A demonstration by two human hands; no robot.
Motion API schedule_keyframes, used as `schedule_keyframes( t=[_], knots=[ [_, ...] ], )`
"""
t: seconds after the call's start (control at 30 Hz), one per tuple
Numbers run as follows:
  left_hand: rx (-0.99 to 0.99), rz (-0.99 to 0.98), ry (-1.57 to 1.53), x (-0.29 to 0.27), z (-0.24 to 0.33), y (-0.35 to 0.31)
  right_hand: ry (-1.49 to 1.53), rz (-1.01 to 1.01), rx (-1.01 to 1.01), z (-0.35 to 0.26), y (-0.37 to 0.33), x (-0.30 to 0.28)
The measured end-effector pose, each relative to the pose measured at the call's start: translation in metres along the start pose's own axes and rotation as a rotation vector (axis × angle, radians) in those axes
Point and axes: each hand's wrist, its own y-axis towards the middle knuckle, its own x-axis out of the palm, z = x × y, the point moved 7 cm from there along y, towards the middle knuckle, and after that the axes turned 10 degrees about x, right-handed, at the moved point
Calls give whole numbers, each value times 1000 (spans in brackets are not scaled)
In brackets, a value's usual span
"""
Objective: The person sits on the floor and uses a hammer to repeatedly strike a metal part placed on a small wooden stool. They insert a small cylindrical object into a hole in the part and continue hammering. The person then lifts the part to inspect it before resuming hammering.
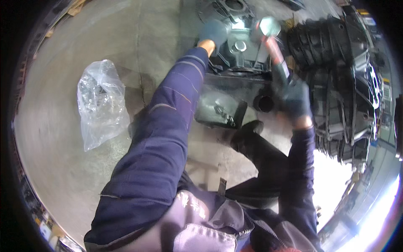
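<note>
Creased cloth jacket (201, 237), gloved right hand (295, 98) around round-headed hammer (274, 49)

Fisheye view with black corners and bowed edges; glare at lower right bleaches the floor (333, 176), the clear bag (103, 107) glints, and blur smears the right hand (296, 100) and red-handled tool (274, 51).

The grey floor (54, 138) is supporting a translucent plastic bag (103, 105) at left; near centre, a dark open tray (240, 114) and a black round piece (264, 102) are resting close together.
</note>
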Motion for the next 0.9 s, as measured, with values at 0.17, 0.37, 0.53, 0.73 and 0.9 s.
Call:
schedule_keyframes(
  t=[0.17, 0.37, 0.53, 0.73, 0.9],
  knots=[
    [15, -14, -79, 1, 15, -7, -119, 403, -183, -70, -10, -146],
    [19, -59, -19, 4, 12, 4, 100, 251, -120, -23, -15, -5],
    [50, 80, -33, 10, 6, 2, -369, -22, -184, -24, -19, -2],
    [-31, -34, -79, 18, 6, 1, -24, 303, -169, -68, -2, -176],
    [-16, 71, 19, 20, -1, 1, 53, 162, 14, -16, -14, -2]
  ],
)
